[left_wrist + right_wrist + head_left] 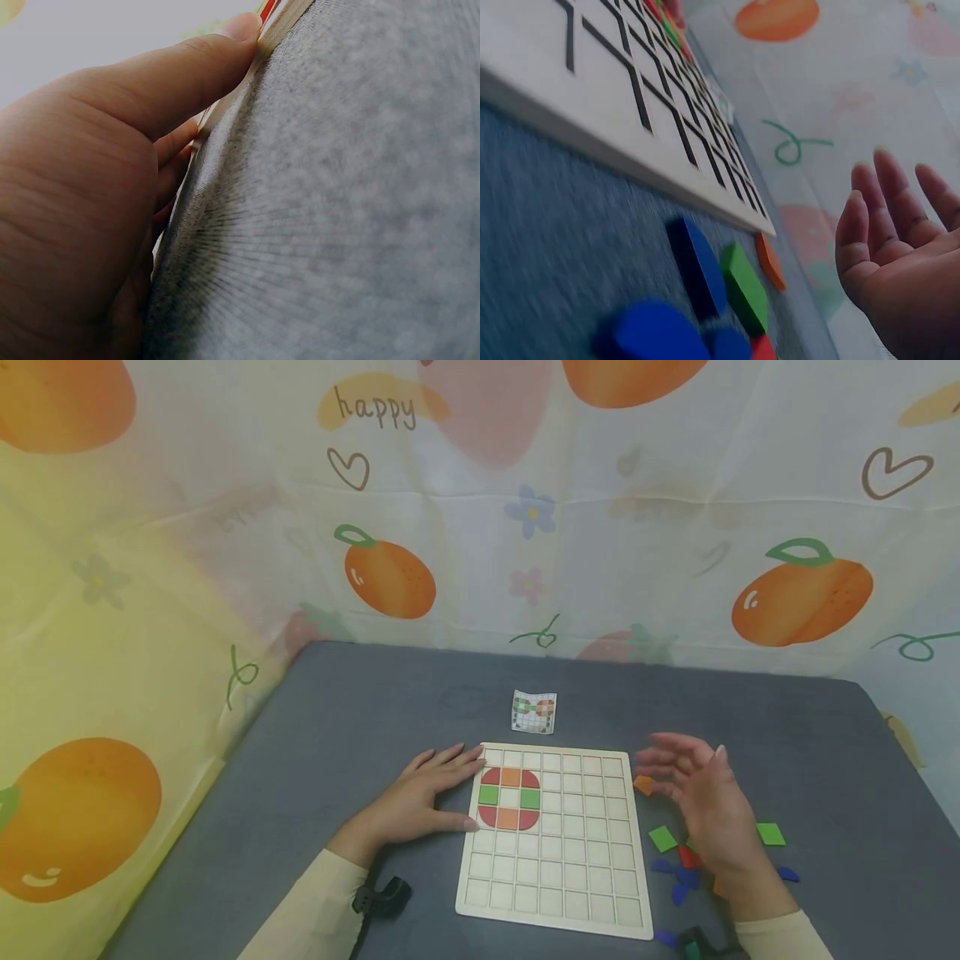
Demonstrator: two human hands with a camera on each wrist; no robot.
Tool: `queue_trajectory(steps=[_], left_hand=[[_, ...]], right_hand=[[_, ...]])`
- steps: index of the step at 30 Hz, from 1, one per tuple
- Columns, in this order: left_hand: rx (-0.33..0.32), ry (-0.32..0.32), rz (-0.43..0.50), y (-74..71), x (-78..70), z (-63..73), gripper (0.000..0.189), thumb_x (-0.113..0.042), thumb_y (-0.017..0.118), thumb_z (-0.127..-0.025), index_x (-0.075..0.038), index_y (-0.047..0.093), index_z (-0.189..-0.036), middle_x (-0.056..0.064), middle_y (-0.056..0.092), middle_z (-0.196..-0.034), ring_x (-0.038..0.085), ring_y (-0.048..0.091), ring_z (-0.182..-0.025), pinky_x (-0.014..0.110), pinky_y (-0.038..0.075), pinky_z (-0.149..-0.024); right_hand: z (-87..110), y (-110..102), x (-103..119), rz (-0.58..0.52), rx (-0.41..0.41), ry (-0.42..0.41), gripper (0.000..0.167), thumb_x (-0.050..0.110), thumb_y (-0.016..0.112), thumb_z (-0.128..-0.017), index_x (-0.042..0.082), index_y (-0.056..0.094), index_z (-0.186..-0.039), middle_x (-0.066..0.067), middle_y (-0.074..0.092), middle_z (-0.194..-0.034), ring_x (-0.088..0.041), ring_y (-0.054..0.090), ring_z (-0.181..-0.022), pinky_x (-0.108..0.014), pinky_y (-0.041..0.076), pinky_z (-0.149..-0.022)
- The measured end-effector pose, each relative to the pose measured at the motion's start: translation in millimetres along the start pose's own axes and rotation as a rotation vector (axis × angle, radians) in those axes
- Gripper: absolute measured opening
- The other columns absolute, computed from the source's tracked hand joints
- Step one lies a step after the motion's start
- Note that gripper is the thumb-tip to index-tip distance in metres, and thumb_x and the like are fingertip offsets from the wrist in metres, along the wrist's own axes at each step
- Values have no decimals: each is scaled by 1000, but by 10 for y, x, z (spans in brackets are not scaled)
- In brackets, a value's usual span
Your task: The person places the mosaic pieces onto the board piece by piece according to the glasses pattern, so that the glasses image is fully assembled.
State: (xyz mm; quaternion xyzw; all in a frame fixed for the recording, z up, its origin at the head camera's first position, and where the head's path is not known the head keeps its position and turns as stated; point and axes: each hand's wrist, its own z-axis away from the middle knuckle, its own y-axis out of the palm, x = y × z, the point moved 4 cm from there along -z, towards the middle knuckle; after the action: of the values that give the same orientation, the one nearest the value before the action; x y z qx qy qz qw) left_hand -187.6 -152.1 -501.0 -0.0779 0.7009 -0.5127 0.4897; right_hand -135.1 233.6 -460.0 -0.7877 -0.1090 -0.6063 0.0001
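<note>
A square wooden grid board [562, 868] lies on the grey table. Red rounded corner pieces [491, 816], orange squares [510, 777] and green squares [529, 798] form a ring around one bare cell in its upper left. My left hand [420, 802] lies flat at the board's left side, its fingertips and thumb touching the edge. In the left wrist view the thumb [187, 82] presses along the wooden rim. Raised to the right of the board, my right hand [708, 810] has loosely bent fingers and holds nothing. Under it lie loose pieces, among them a green square [663, 839].
Blue rounded pieces [684, 877], a red piece [690, 857], an orange piece [643, 785] and another green square [771, 834] are scattered right of the board. Behind the board lies a small printed pattern card [534, 712]. A fruit-print curtain [465, 527] hangs at the table's back.
</note>
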Motion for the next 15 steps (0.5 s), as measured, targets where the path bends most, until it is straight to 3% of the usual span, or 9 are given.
queue_trajectory(steps=[9,15], left_hand=[[1,-5,-4,8,8,-3,95,-60,83,-93,-22,43,-170,-9,31,-175,26,18,-164,63,5,-128],[2,-13,0,4,6,-2,95,-60,83,-92,-22,44,-169,-8,32,-175,26,18,-164,62,4,-128]], right_hand=[[81,-258,12,5,-34,-11,63,39,17,-121,-3,50,-153,-15,67,-132,-29,64,-123,-37,52,-95],[168,-443,-24,76,-67,17,55,32,21,-122,1,54,-153,-17,69,-132,-26,65,-122,-33,51,-96]])
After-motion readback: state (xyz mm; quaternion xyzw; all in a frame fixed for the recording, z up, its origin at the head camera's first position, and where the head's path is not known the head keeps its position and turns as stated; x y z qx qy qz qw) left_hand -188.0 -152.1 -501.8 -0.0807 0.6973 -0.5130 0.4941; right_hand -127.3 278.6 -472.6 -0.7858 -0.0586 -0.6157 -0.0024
